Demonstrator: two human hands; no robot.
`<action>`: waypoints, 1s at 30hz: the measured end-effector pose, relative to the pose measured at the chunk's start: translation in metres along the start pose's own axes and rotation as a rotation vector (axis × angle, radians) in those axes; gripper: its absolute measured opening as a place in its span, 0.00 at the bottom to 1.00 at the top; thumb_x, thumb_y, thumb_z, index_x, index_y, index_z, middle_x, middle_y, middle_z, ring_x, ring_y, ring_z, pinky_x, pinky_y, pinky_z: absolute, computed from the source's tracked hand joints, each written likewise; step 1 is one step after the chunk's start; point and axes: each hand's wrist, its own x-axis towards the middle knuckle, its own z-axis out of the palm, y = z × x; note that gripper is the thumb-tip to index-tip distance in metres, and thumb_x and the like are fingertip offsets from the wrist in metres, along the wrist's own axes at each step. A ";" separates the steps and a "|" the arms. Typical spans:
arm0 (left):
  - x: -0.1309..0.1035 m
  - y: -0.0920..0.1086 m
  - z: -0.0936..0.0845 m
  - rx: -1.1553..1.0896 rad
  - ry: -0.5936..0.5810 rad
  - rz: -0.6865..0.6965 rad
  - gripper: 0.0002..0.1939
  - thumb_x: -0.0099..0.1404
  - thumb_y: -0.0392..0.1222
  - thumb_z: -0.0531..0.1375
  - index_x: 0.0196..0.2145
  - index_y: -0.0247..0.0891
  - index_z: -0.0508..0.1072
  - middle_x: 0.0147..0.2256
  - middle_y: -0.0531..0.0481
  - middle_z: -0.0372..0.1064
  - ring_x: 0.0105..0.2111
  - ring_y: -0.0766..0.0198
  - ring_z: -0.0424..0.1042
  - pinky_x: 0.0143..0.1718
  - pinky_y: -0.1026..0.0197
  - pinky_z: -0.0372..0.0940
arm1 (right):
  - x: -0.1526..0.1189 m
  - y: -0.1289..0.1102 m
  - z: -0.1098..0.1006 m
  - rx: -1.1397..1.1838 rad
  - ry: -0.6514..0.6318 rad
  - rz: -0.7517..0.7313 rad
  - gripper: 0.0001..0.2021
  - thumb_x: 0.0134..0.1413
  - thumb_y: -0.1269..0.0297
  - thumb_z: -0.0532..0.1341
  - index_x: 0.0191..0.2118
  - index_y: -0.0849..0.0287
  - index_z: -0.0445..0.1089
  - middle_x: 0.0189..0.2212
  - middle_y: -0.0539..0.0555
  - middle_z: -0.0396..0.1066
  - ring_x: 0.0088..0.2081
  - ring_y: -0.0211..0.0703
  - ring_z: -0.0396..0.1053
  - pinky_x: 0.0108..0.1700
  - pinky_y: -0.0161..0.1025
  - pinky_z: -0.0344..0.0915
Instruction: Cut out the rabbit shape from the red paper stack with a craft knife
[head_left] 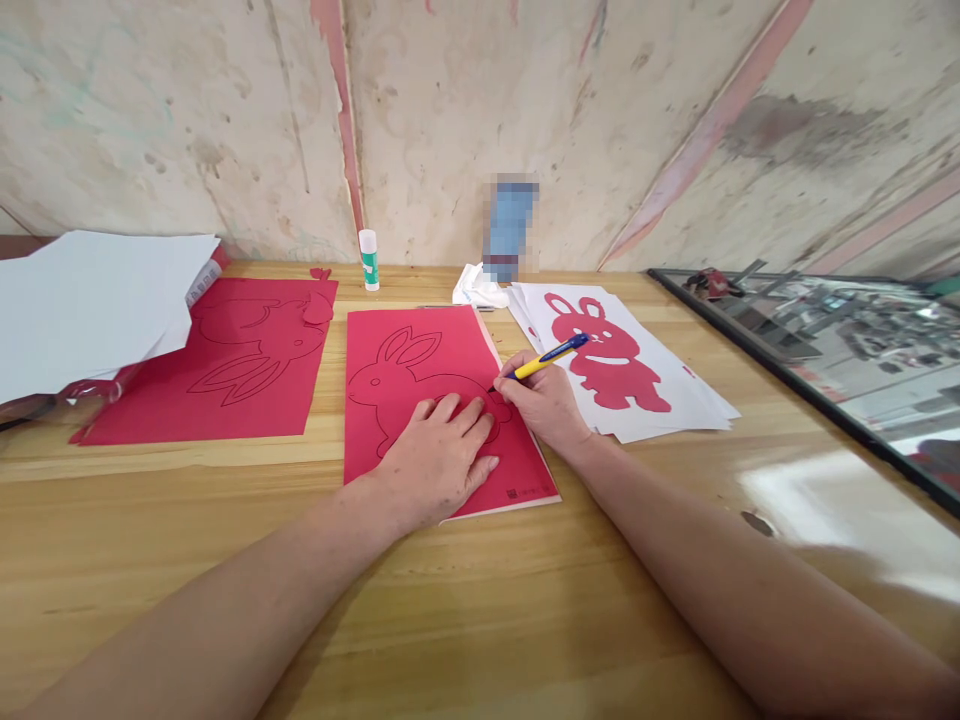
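A red sheet [409,350] with a black rabbit outline lies on the wooden table, a white edge showing beneath it. Spread flat on its lower middle, my left hand [442,455] has its fingers apart and covers part of the rabbit's body. My right hand [541,400] is closed round a yellow and blue pen-like tool [541,358] at the sheet's right side. The tool's dark tip touches or nearly touches the outline near the rabbit's tail.
At the right, white sheets [630,425] bear a red cut-out rabbit figure [619,365]. Behind stand a glue stick [369,262] and crumpled white tissue [480,288]. Another red sheet [187,405] lies left, partly under white papers [97,300]. A dark-framed pane [847,350] borders the right.
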 end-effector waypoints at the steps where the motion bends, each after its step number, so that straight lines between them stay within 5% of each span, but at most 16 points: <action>1: 0.000 0.000 0.000 0.001 0.002 -0.001 0.23 0.72 0.50 0.47 0.56 0.34 0.64 0.59 0.43 0.61 0.54 0.49 0.58 0.51 0.45 0.56 | 0.000 -0.001 0.000 -0.001 0.000 0.003 0.03 0.42 0.65 0.60 0.24 0.58 0.64 0.19 0.47 0.63 0.23 0.37 0.60 0.28 0.36 0.57; 30: -0.001 0.000 0.001 0.001 0.021 0.006 0.23 0.73 0.50 0.46 0.56 0.33 0.64 0.59 0.43 0.62 0.54 0.49 0.59 0.50 0.47 0.57 | -0.002 -0.001 0.002 0.062 -0.032 0.040 0.05 0.44 0.64 0.61 0.27 0.57 0.64 0.19 0.46 0.62 0.22 0.36 0.59 0.26 0.36 0.57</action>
